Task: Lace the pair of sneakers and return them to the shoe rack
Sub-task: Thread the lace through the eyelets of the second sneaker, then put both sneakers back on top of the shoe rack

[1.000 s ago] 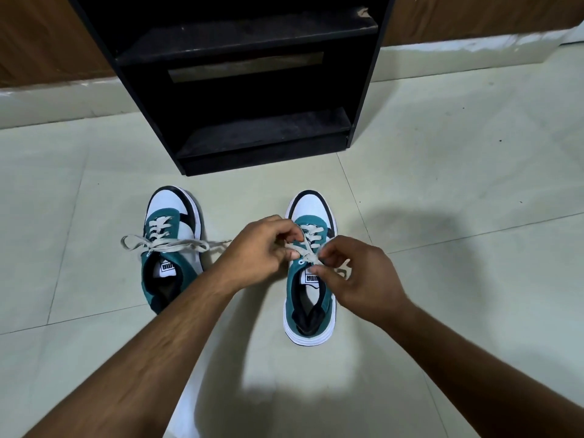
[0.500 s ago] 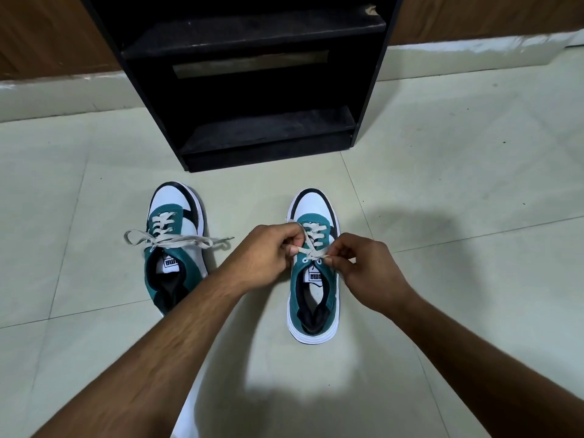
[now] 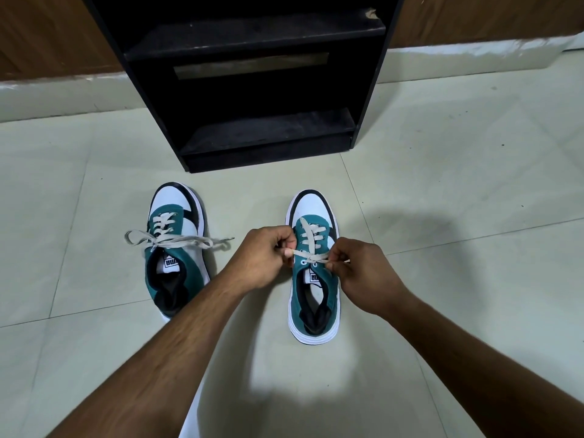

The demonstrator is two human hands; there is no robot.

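Right now the left hand (image 3: 264, 254) and right hand (image 3: 360, 270) each pinch an end of the beige lace (image 3: 311, 245), pulled taut across the right sneaker (image 3: 314, 279) on the tiled floor (image 3: 442, 216). Left of it stands the other sneaker (image 3: 175, 245), its lace ends lying loose, while the black shoe rack (image 3: 252, 90) beyond shows bare shelves.

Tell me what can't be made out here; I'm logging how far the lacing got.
- Head view: the lace ends on the right sneaker vanish inside the left hand and right hand.
- Heel of the left sneaker: covered by the left forearm.
- Shoe rack: its top is cut by the frame edge.
- Tongue labels: too small to read.
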